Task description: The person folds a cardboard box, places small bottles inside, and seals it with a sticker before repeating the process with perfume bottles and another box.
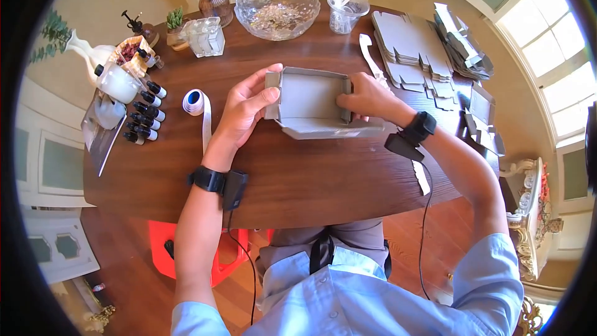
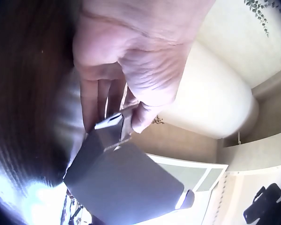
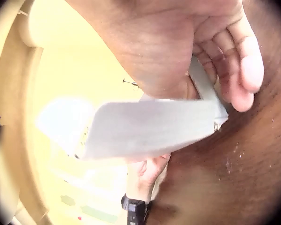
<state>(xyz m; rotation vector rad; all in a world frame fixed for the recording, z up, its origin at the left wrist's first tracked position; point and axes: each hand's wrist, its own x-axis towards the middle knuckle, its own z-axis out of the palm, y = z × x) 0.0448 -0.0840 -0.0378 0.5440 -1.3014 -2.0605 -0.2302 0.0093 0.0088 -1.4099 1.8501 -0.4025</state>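
Observation:
A grey cardboard box (image 1: 314, 96), its top open, is held up over the table between both hands. My left hand (image 1: 244, 101) grips its left end, thumb on the folded end flap and fingers behind. Inside the right end, part of my right hand (image 1: 376, 98) reaches over the wall and pinches it. A long front flap (image 1: 329, 131) hangs outward toward me. In the left wrist view the box (image 2: 121, 183) shows its smooth panel below the left hand. The right wrist view has the flap (image 3: 149, 126) jutting out under the right hand (image 3: 178, 51).
Flat grey box blanks (image 1: 413, 46) lie stacked at the right rear. A roll of white tape (image 1: 194, 102) stands left of the left hand. Several dropper bottles (image 1: 146, 115) are at the far left. A glass bowl (image 1: 277, 15) and a cup of sticks (image 1: 343, 17) stand at the back.

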